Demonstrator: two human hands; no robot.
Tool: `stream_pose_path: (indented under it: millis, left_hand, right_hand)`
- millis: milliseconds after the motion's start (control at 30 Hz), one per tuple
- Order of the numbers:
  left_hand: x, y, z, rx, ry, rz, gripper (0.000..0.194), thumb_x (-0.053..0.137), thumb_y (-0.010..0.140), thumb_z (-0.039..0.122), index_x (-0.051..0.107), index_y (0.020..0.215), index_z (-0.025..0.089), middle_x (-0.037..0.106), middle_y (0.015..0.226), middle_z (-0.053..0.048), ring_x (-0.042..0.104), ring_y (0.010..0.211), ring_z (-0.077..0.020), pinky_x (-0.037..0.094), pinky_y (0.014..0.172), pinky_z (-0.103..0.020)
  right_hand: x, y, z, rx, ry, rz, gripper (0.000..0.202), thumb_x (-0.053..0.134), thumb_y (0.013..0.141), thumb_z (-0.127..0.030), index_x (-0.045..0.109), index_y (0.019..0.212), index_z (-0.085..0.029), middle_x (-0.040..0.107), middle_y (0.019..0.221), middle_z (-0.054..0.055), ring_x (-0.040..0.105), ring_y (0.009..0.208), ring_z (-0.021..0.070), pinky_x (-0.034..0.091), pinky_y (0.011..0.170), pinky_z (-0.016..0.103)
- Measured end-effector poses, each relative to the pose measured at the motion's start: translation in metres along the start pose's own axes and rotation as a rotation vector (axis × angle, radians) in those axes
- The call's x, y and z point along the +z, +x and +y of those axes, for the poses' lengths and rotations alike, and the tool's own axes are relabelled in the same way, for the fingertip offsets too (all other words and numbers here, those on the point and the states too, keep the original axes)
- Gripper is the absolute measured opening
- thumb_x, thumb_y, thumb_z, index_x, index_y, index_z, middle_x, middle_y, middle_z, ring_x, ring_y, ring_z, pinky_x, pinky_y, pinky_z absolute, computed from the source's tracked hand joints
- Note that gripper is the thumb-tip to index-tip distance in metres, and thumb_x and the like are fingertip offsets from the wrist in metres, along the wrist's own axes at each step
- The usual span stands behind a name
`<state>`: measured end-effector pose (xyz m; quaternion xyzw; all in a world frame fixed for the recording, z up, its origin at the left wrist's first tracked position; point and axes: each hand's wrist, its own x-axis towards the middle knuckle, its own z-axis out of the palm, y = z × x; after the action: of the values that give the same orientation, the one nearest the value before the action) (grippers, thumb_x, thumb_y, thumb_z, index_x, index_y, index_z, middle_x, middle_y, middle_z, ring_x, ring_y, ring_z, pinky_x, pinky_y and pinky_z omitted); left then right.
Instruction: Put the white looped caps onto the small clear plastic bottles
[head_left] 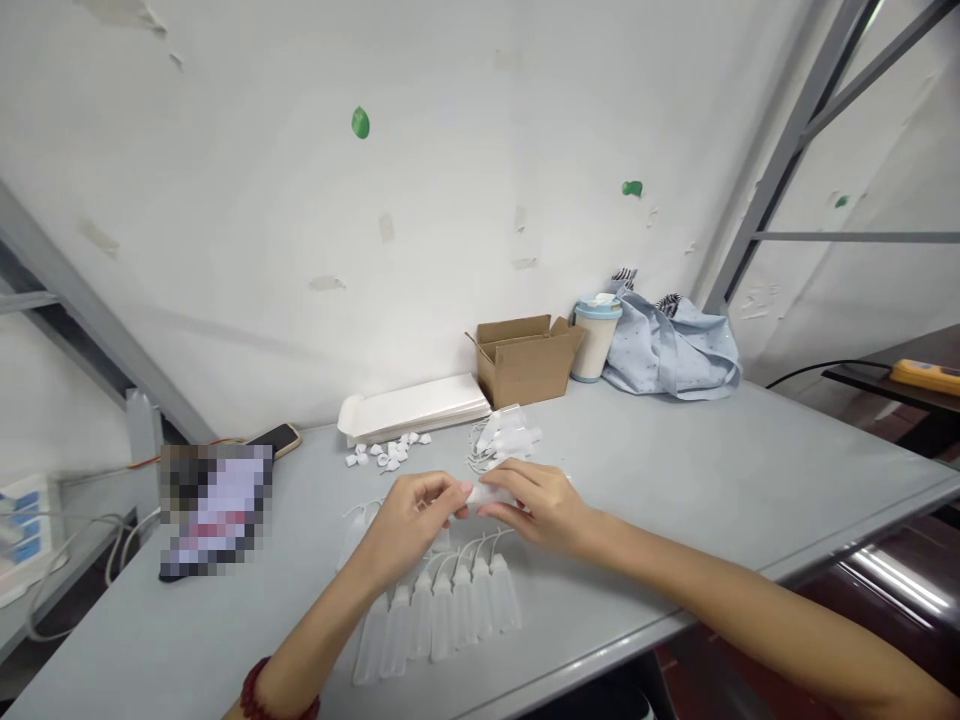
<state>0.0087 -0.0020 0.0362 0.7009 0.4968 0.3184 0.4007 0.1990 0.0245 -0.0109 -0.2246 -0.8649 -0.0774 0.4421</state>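
Note:
Above the middle of the grey table I hold a small translucent plastic bottle [484, 494] between both hands. My right hand [544, 505] wraps its fingers and thumb round the bottle's body. My left hand [424, 515] is closed, thumb and fingertips pinching at the bottle's left end; what exactly sits under those fingertips is hidden. Just below lies a row of several similar bottles [442, 610] with thin curved white spouts, partly covered by my left forearm. Behind my hands is another group of translucent bottles [506, 435]. Small white caps [390, 452] are scattered to the left of that group.
Along the wall stand a flat stack of white cartons [416, 408], an open cardboard box [529, 365], a lidded cup [595, 340] and a light blue cloth bag [667, 350]. A phone [277, 440] and a blurred-out item [217, 510] lie at the table's left.

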Motion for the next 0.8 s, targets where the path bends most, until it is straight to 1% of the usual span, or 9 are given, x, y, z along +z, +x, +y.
stream_pose_path:
  millis: [167, 233, 300, 400, 467, 533, 600, 733, 800]
  left_hand:
    - [0.002, 0.001, -0.005, -0.143, -0.05, -0.137, 0.045, 0.047, 0.083, 0.052, 0.058, 0.059, 0.015, 0.061, 0.061, -0.001, 0.05, 0.052, -0.0123, 0.043, 0.055, -0.025]
    - [0.003, 0.0, -0.005, -0.172, -0.11, -0.172, 0.047, 0.045, 0.083, 0.054, 0.058, 0.06, 0.015, 0.059, 0.061, -0.001, 0.051, 0.052, -0.0126, 0.043, 0.051, -0.025]
    - [0.002, -0.001, -0.004, -0.161, -0.153, -0.152, 0.046, 0.045, 0.083, 0.055, 0.06, 0.066, 0.015, 0.06, 0.064, -0.002, 0.053, 0.055, -0.0139, 0.044, 0.05, -0.024]
    - [-0.002, -0.001, -0.003, -0.111, -0.087, -0.075, 0.04, 0.047, 0.084, 0.051, 0.064, 0.076, 0.016, 0.062, 0.067, -0.001, 0.053, 0.054, -0.0127, 0.044, 0.053, -0.025]
    - [-0.003, -0.001, -0.003, -0.091, -0.017, -0.047, 0.037, 0.047, 0.085, 0.049, 0.065, 0.078, 0.017, 0.062, 0.067, 0.0, 0.052, 0.052, -0.0113, 0.044, 0.056, -0.025]
    - [-0.002, 0.0, -0.004, -0.084, 0.0, -0.06, 0.037, 0.047, 0.085, 0.048, 0.064, 0.076, 0.016, 0.062, 0.066, 0.0, 0.052, 0.052, -0.0112, 0.043, 0.056, -0.025]
    - [0.002, 0.0, -0.004, -0.075, -0.048, -0.034, 0.034, 0.048, 0.085, 0.047, 0.061, 0.076, 0.017, 0.062, 0.064, 0.0, 0.053, 0.053, -0.0119, 0.044, 0.056, -0.025]
    - [0.01, -0.001, -0.004, -0.063, -0.184, 0.08, 0.026, 0.052, 0.083, 0.043, 0.054, 0.079, 0.018, 0.062, 0.062, 0.001, 0.058, 0.058, -0.0136, 0.046, 0.056, -0.024]
    - [0.01, 0.0, -0.004, -0.089, -0.196, 0.073, 0.027, 0.052, 0.083, 0.043, 0.055, 0.079, 0.017, 0.062, 0.065, 0.0, 0.058, 0.057, -0.013, 0.046, 0.054, -0.024]
  right_hand:
    - [0.004, -0.004, 0.0, -0.08, -0.144, 0.038, 0.02, 0.05, 0.092, -0.031, 0.059, 0.091, -0.013, 0.065, 0.077, 0.007, 0.06, 0.067, 0.0142, 0.046, 0.053, 0.022]
    - [0.004, -0.004, 0.001, -0.095, -0.19, 0.067, 0.018, 0.05, 0.092, -0.029, 0.059, 0.093, -0.013, 0.066, 0.08, 0.008, 0.062, 0.071, 0.0148, 0.048, 0.055, 0.022]
    - [0.003, -0.003, 0.003, -0.09, -0.207, 0.091, 0.016, 0.049, 0.092, -0.026, 0.058, 0.096, -0.013, 0.066, 0.083, 0.008, 0.062, 0.074, 0.0151, 0.05, 0.059, 0.023]
    - [0.002, -0.002, 0.005, -0.063, -0.197, 0.09, 0.014, 0.049, 0.092, -0.022, 0.058, 0.097, -0.012, 0.066, 0.085, 0.009, 0.062, 0.077, 0.0158, 0.051, 0.062, 0.024]
    - [0.002, -0.001, 0.006, -0.051, -0.172, 0.075, 0.015, 0.05, 0.092, -0.022, 0.058, 0.098, -0.011, 0.066, 0.086, 0.01, 0.062, 0.077, 0.0164, 0.052, 0.062, 0.024]
    - [0.002, -0.002, 0.006, -0.042, -0.137, 0.067, 0.018, 0.049, 0.092, -0.024, 0.059, 0.097, -0.01, 0.066, 0.085, 0.01, 0.061, 0.077, 0.0168, 0.051, 0.061, 0.024]
    - [0.003, -0.003, 0.005, -0.028, -0.112, 0.057, 0.022, 0.046, 0.093, -0.026, 0.059, 0.097, -0.009, 0.065, 0.083, 0.011, 0.06, 0.075, 0.0172, 0.051, 0.06, 0.025]
    - [0.005, -0.004, 0.003, -0.015, -0.146, 0.061, 0.027, 0.042, 0.095, -0.029, 0.059, 0.096, -0.008, 0.064, 0.076, 0.009, 0.058, 0.069, 0.0175, 0.049, 0.058, 0.027]
    - [0.005, -0.004, 0.003, -0.025, -0.156, 0.073, 0.025, 0.044, 0.094, -0.028, 0.059, 0.097, -0.008, 0.063, 0.077, 0.009, 0.057, 0.07, 0.0175, 0.048, 0.059, 0.027]
